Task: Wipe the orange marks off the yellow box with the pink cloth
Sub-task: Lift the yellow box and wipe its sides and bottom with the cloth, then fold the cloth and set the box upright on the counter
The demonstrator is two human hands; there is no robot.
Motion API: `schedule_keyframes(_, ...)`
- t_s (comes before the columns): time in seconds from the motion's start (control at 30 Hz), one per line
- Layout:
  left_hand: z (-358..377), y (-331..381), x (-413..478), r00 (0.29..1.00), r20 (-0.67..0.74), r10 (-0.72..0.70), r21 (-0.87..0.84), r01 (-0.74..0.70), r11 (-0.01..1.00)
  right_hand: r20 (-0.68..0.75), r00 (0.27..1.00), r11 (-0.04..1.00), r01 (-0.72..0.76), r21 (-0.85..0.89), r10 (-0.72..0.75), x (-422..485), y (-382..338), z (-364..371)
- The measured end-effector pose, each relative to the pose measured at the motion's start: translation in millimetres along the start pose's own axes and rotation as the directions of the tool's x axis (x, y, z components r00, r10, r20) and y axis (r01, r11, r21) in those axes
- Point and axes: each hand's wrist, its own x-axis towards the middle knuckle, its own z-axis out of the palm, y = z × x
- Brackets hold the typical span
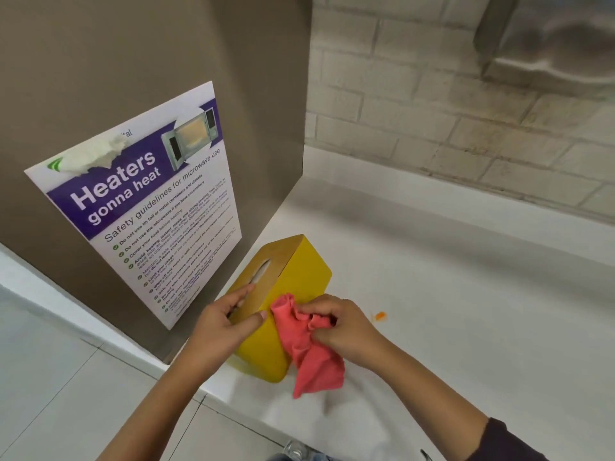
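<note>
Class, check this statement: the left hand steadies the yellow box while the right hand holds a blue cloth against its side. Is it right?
Not quite. The head view shows a pink cloth, not a blue one: the left hand steadies the yellow box while the right hand holds the pink cloth against its side.

So there's a purple and white microwave safety poster [139, 207], "Heaters gonna heat", up and left of the fingers [241, 294] of the left hand [216, 324], stuck on a brown panel [133, 61]. A crumpled white tissue wad [93, 156] sits over its top left corner. Off to the right of the fingers [316, 302] of the right hand [346, 327] there's a tiny orange blob [380, 316] on the white counter [466, 294]. There's a pale brick wall [432, 111] further back, plus something blurry and metal [549, 44] at top right.
</note>
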Motion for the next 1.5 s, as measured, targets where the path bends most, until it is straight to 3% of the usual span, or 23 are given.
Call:
schedule_keyframes(0.13, 7, 4, -5, 1.0, -0.009, 0.019, 0.036, -0.019, 0.999, 0.055, 0.993, 0.994, -0.105, 0.029, 0.103, -10, 11, -14)
schedule_keyframes(0.23, 18, 3, -9, 0.998, -0.005, 0.06, 0.134, -0.059, 0.989, -0.075, 0.969, 0.905, -0.191, 0.379, 0.236, -19, 22, -31)
schedule_keyframes(0.37, 43, 3, -19, 0.983, -0.042, 0.179, 0.369, -0.151, 0.917, -0.234, 0.911, 0.7, -0.079, 0.71, 0.34, -33, 35, -59)
schedule_keyframes(0.5, 73, -5, -18, 0.958, -0.009, 0.286, 0.681, -0.203, 0.703, -0.326, 0.874, 0.63, 0.029, 0.776, 0.361, -44, 45, -74)
schedule_keyframes(0.63, 91, -11, -19, 0.953, 0.055, 0.298, 0.792, -0.224, 0.569, -0.395, 0.849, 0.642, 0.089, 0.761, 0.35, -49, 47, -75)
schedule_keyframes(0.8, 94, -3, -18, 0.971, 0.129, 0.202, 0.885, -0.205, 0.418, -0.394, 0.852, 0.656, 0.082, 0.75, 0.344, -53, 48, -63)
schedule_keyframes(0.9, 85, 17, -18, 0.952, 0.182, 0.248, 0.818, -0.286, 0.499, -0.389, 0.861, 0.645, 0.098, 0.758, 0.327, -61, 48, -61)
schedule_keyframes(1.03, 88, 52, -12, 0.842, 0.288, 0.456, 0.432, -0.539, 0.723, -0.43, 0.835, 0.634, 0.132, 0.762, 0.342, -82, 45, -65)
schedule_keyframes(1.1, 109, 64, -12, 0.827, 0.367, 0.426, 0.187, -0.514, 0.837, -0.487, 0.788, 0.65, 0.149, 0.745, 0.377, -102, 49, -69)
schedule_keyframes(1.17, 132, 67, -12, 0.836, 0.412, 0.364, 0.053, -0.42, 0.906, -0.527, 0.748, 0.661, 0.159, 0.733, 0.403, -121, 53, -71)
schedule_keyframes(1.5, 272, 62, -62, 0.638, 0.711, 0.294, 0.001, -0.419, 0.908, -0.686, 0.474, 0.646, 0.276, 0.711, 0.553, -248, 104, -102)
